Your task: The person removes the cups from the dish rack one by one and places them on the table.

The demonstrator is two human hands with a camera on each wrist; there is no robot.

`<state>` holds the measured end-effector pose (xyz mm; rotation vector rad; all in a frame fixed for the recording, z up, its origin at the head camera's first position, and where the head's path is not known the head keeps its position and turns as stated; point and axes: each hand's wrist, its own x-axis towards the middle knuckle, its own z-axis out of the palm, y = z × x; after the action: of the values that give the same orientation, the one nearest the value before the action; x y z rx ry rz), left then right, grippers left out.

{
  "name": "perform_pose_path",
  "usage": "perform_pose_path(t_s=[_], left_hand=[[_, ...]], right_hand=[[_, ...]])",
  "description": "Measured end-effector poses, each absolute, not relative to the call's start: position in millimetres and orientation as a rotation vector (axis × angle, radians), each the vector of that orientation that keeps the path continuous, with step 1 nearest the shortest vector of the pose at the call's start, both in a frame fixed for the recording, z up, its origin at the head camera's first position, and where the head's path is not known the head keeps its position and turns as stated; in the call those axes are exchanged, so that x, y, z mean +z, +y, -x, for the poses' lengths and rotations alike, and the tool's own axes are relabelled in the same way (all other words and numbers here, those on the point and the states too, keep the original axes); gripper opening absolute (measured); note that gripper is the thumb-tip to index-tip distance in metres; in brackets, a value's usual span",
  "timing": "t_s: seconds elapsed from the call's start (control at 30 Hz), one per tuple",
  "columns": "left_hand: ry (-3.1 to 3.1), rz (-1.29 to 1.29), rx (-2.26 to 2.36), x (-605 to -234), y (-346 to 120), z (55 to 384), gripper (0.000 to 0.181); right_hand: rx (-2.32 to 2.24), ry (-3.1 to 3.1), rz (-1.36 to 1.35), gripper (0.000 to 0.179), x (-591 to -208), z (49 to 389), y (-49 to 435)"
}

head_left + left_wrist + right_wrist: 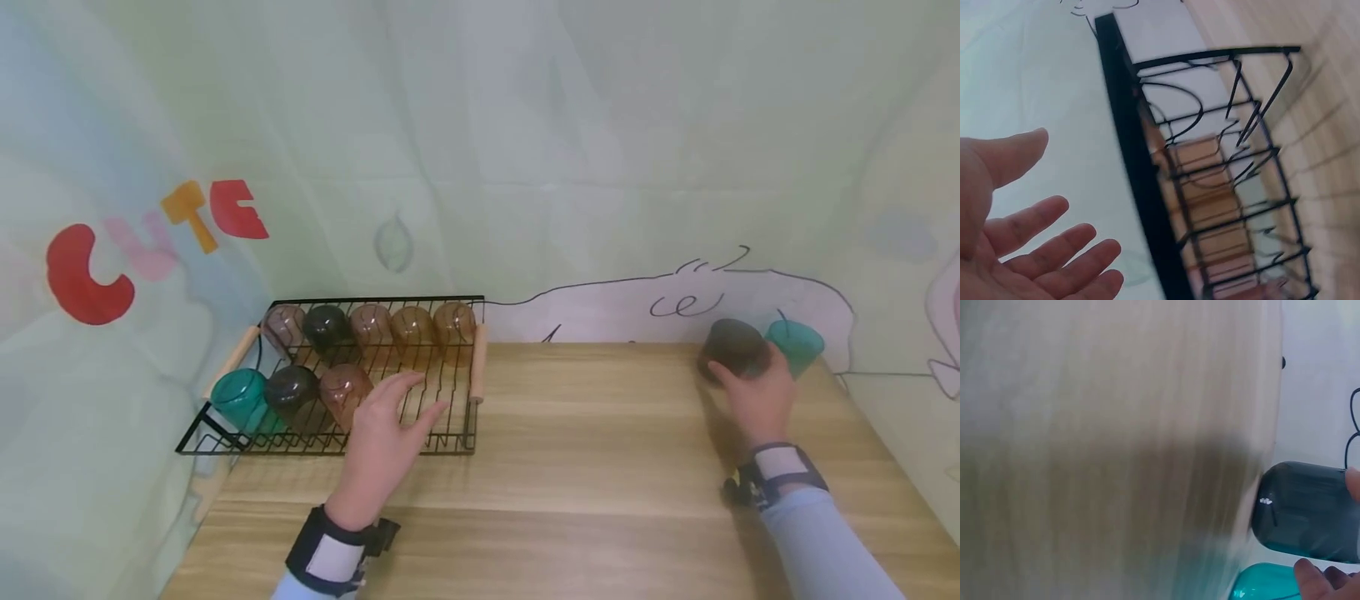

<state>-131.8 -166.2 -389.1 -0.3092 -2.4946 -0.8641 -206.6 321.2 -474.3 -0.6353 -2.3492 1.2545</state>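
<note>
My right hand (757,404) grips a dark grey glass (733,348) at the back right of the table, thumb on its near left side and fingers round its right. A teal glass (798,343) stands just right of it; in the right wrist view the grey glass (1304,512) overlaps the teal one (1265,581). Over the front of a black wire rack (476,429), my left hand (382,433) holds nothing, its thumb and fingers spread apart. Closest to it is a pinkish glass (345,392), upside down in the rack's front row, partly hidden behind the hand.
Upside-down glasses fill the back row, among them an amber one (414,329) and a dark one (327,327). A teal glass (240,398) and a grey one (292,396) sit front left. Wooden handles (478,362) flank the rack. A printed curtain (570,167) hangs behind the table (585,467).
</note>
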Motion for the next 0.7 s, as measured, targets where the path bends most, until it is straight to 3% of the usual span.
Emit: perform_pose_path(t_s=[0.4, 0.7], left_hand=[[-2.479, 0.3, -0.494, -376.8, -190.0, 141.8, 0.065], [-2.536, 0.212, -0.404, -382.3, -200.8, 149.9, 0.08]], right_hand=[[1.295, -2.315, 0.527, 0.103, -438.3, 187.1, 298.9], [1.11, -2.448, 0.175, 0.091, -407.5, 158.9, 248.1]])
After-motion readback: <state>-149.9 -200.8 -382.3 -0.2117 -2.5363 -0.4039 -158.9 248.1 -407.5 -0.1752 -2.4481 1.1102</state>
